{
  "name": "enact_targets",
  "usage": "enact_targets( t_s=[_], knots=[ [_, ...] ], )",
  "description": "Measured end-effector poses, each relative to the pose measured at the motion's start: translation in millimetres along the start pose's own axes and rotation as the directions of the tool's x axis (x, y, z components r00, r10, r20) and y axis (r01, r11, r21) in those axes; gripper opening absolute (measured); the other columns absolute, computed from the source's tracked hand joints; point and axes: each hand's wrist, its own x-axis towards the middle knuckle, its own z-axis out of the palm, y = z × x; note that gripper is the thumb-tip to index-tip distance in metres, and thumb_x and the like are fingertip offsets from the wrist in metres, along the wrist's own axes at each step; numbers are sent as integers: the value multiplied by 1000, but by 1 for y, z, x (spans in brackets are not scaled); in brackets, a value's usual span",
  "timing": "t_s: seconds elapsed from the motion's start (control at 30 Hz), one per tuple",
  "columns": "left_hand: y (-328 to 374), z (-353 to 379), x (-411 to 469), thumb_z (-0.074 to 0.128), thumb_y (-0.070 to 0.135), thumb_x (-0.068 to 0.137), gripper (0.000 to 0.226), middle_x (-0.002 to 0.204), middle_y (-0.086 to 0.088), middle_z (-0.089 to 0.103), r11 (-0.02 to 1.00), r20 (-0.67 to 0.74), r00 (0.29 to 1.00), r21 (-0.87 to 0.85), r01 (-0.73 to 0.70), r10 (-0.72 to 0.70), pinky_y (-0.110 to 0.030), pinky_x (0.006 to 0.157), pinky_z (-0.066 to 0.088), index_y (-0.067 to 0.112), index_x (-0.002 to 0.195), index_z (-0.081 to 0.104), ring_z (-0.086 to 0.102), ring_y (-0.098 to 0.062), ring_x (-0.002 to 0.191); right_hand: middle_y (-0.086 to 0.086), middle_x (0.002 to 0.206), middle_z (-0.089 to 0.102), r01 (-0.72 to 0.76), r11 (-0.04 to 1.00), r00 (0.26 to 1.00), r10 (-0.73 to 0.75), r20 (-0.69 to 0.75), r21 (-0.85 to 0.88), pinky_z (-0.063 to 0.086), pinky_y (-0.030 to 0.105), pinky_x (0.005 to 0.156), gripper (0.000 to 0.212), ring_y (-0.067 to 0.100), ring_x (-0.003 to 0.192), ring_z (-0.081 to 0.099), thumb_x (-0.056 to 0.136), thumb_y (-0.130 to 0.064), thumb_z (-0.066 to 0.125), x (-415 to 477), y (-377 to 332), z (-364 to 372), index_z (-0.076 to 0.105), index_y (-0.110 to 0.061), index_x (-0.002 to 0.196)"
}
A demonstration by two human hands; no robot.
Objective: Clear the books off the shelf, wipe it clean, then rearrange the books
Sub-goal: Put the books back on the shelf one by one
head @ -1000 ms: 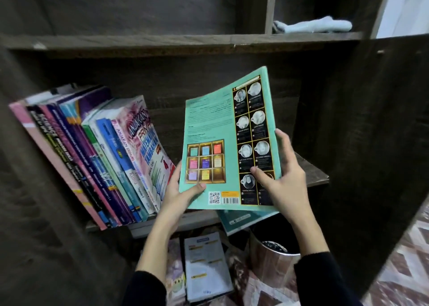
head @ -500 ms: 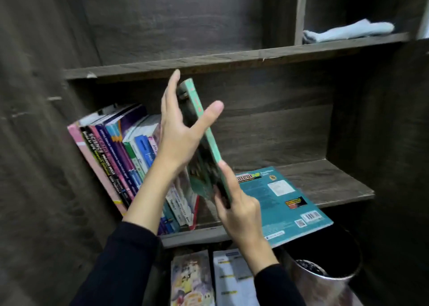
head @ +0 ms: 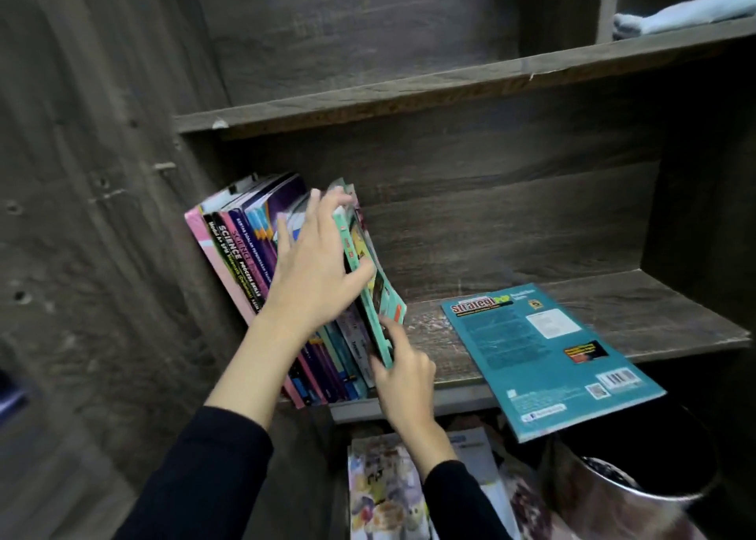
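Dark wood-grain shelf (head: 654,310) carries a row of books (head: 241,253) leaning left against the side panel. A teal book (head: 544,355) lies flat to the right, overhanging the front edge above a metal bin (head: 630,494). Both forearms reach forward. The left hand (head: 315,269) clasps the top of a mint-green book (head: 378,318), thumb on its cover. The right hand (head: 405,371) pinches its lower edge. This book stands at the row's right end.
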Motion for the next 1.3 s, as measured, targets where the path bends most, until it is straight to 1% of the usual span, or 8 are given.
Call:
enact_targets(
  t_s=[0.1,0.23,0.33,0.4,0.47,0.6,0.93,1.3],
  knots=[
    [-17,7,-2,54,45,88,73,156,2,19,995,30,998,89,47,-50,-42,112,-17,18,145,18,-1,-16,147,8,108,71,-91,996,987,87,136,21,49,30,79,56,28,93,68,82,-8,71,1,7,1,52,-20,134],
    [-22,14,-2,55,59,83,77,149,3,34,986,-14,1000,164,16,-14,-43,115,-10,15,141,29,33,-14,138,2,123,64,-172,985,944,158,288,22,45,29,90,60,22,107,62,85,-25,71,7,11,-4,43,-29,137],
    [-22,9,0,58,70,72,92,150,4,34,988,22,1000,153,19,-22,-42,117,-3,19,142,29,35,-13,136,-4,142,46,-358,918,808,215,548,168,38,36,107,79,18,128,46,76,-16,78,14,26,-16,36,-38,139],
    [-25,3,2,63,72,65,102,154,5,28,992,97,995,122,7,-19,-43,119,2,22,146,25,28,-12,140,-10,147,32,-453,875,671,210,711,170,44,43,103,95,22,132,40,74,2,74,14,36,-25,29,-45,142],
    [-27,-3,5,70,67,61,109,156,6,24,995,162,987,96,6,-22,-44,119,6,24,148,22,24,-13,142,-8,146,29,-429,902,610,248,753,50,52,35,93,102,25,127,45,76,12,66,10,42,-29,21,-47,146],
    [-25,-1,6,79,56,58,108,153,3,31,997,98,994,74,39,-46,-44,118,11,21,147,28,30,-17,140,12,135,50,-386,919,695,350,628,-84,50,40,96,94,26,111,57,80,9,64,5,43,-18,23,-40,148],
    [-22,13,2,78,47,63,98,149,1,39,995,-42,997,77,65,-62,-44,119,10,16,144,34,34,-17,138,11,121,64,-285,922,806,378,455,-261,48,36,97,78,24,108,61,85,-4,67,0,37,-4,29,-29,148],
    [-20,16,1,77,49,66,97,148,-1,39,987,-37,997,144,76,-72,-42,119,3,14,145,32,35,-16,137,13,118,63,-153,909,774,354,525,-387,47,34,87,66,28,108,59,93,-10,56,2,33,-10,25,-23,150]
  ],
)
